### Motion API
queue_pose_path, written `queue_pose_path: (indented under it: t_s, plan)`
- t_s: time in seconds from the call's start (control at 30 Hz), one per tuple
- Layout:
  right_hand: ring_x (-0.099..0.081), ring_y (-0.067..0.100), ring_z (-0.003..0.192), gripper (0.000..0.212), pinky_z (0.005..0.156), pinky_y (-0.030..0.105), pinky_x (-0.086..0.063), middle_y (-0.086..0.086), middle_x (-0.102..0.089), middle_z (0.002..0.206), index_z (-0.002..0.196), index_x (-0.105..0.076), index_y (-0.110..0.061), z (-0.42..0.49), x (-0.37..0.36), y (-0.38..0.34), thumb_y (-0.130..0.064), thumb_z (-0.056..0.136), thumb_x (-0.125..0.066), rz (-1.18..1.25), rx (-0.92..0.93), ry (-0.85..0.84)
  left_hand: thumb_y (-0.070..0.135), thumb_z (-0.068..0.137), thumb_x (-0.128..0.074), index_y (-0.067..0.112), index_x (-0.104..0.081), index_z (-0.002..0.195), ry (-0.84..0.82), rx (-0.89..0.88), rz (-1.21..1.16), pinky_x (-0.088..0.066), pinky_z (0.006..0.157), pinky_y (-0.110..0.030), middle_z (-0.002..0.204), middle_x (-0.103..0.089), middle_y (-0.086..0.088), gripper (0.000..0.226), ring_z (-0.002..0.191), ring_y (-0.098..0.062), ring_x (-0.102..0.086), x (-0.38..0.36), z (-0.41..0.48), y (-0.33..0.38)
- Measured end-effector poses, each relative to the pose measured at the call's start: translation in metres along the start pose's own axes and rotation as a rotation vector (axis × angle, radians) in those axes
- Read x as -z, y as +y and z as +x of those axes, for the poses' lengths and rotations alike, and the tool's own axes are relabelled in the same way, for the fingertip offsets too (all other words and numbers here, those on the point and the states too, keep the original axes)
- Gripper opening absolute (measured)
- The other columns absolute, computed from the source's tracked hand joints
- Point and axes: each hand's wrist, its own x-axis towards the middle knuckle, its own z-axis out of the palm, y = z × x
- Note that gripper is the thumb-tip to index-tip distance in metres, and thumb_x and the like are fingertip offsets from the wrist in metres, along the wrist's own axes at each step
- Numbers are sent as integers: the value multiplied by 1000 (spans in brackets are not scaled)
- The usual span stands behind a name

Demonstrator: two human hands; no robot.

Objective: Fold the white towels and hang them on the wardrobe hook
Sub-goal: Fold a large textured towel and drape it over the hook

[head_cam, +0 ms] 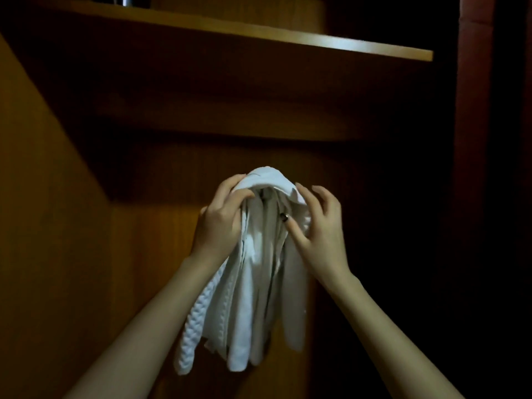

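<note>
A bunch of white towels hangs in long folds against the dark wooden back wall of the wardrobe. My left hand grips the top left of the bunch, fingers curled into the cloth. My right hand rests on the top right with fingers spread, its thumb pressing the fabric beside a small dark round knob, possibly the hook. Cloth hides the rest of the hook.
A wooden shelf runs across above, with a shiny metal object on it at the top left. A slanted wooden side panel stands at the left. A reddish frame post rises at the right.
</note>
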Motion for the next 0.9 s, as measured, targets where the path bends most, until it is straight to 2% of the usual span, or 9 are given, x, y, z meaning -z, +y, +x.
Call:
queue_pose_path:
  t_s: [0.07, 0.17, 0.33, 0.5, 0.63, 0.77, 0.83, 0.9]
  plan:
    - [-43, 23, 131, 57, 102, 44, -44, 9, -45, 140, 147, -40, -21, 10, -4, -4, -24, 94, -61, -30, 92, -52, -6, 89, -49, 3, -64, 112, 18, 41, 21, -54, 80, -34, 130, -57, -13, 29, 110, -28, -60, 0, 7, 2]
    - [-55, 23, 119, 54, 88, 45, -52, 7, -55, 134, 147, -41, -19, 26, -6, -4, -10, 96, -54, -39, 150, -100, 6, 95, -47, 8, -60, 114, 3, 84, 52, -51, 73, -32, 131, -55, -6, 23, 101, -27, -63, 3, 18, 3]
    - [-63, 21, 115, 49, 94, 46, -53, 3, -66, 127, 139, -53, -21, 64, 6, -2, -4, 94, -53, 73, 58, 15, 24, 96, -49, 16, -53, 115, -51, 109, 154, -36, 66, -30, 127, -52, 1, 20, 92, -28, -62, 1, 43, -2]
    - [-63, 18, 115, 38, 96, 43, -53, 0, -68, 124, 133, -59, -25, 93, 10, -4, -12, 98, -51, 22, 105, 24, 44, 90, -53, 22, -38, 120, -149, 82, 236, -38, 66, -31, 127, -41, 4, 40, 92, -26, -62, -2, 55, -15]
    - [-65, 24, 109, 39, 87, 43, -56, 4, -68, 123, 134, -58, -21, 90, 2, -1, -9, 98, -50, -129, 236, -36, 41, 88, -58, 23, -36, 123, -142, 59, 215, -47, 65, -31, 131, -36, 9, 45, 87, -22, -63, 6, 42, -24]
    - [-63, 27, 108, 43, 81, 38, -52, 7, -62, 129, 143, -48, -19, 77, -9, 0, -12, 101, -45, -156, 228, -90, 25, 87, -61, 13, -58, 105, -182, -139, 373, -38, 57, -24, 120, -54, -2, 21, 76, -23, -65, 8, 39, -24]
    - [-58, 26, 116, 45, 86, 40, -51, 7, -55, 137, 146, -42, -16, 70, -13, -1, -21, 102, -43, -157, 210, -131, 18, 86, -65, 9, -62, 102, -196, -160, 385, -38, 57, -25, 119, -59, -7, 18, 75, -25, -66, 7, 38, -22]
    - [-49, 25, 128, 55, 90, 42, -50, 6, -47, 145, 148, -37, -13, 63, -17, -5, -39, 100, -43, -222, 198, -201, 12, 86, -64, 5, -63, 99, -175, -180, 369, -41, 55, -26, 116, -62, -10, 15, 73, -27, -66, 5, 36, -21]
